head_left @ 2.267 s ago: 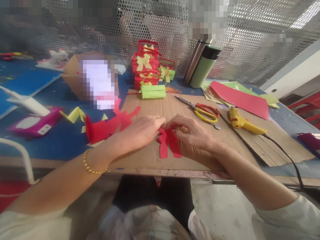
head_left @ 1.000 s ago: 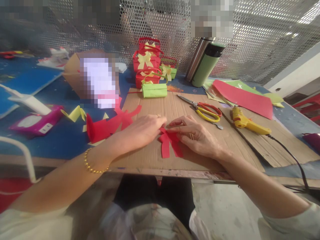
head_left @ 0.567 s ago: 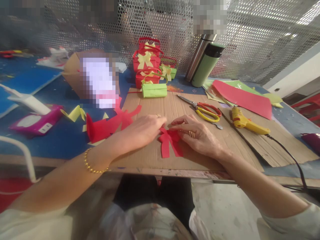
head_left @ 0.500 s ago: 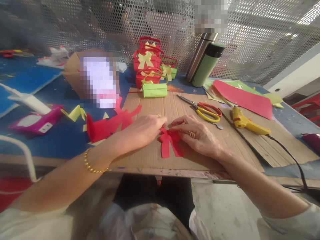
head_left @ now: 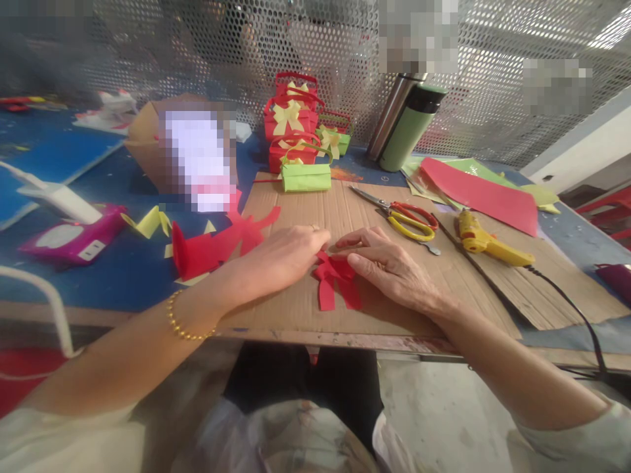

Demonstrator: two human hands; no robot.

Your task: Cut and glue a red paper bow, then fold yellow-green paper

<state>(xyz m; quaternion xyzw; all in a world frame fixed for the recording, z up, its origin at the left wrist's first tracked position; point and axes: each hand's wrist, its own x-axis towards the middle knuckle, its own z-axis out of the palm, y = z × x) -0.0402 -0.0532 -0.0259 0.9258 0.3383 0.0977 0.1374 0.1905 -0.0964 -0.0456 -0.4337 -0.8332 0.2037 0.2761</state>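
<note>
A red paper bow [head_left: 327,292] lies on the cardboard sheet [head_left: 290,322], its two tails pointing toward me. My left hand [head_left: 290,253] is closed on the bow's left side, fingertips bent down and partly hidden. From the other side, my right hand [head_left: 389,266] pinches the bow's right loop, thumb on top and fingers beyond it. Left of my left hand are red paper cut-outs [head_left: 211,253], one piece curled up. Scissors [head_left: 411,220] with red and yellow handles lie beyond my right hand.
A yellow glue gun [head_left: 486,240] with a black cord lies at right. Small red paper baskets [head_left: 290,121] with yellow bows and a green basket [head_left: 306,177] stand at the back. Two bottles [head_left: 411,131] lean near the mesh. A pixelated phone-like screen [head_left: 197,157] stands left.
My right thumb has shifted up and now rests over the bow's right loop. The left hand and the bow stay in nearly the same place.
</note>
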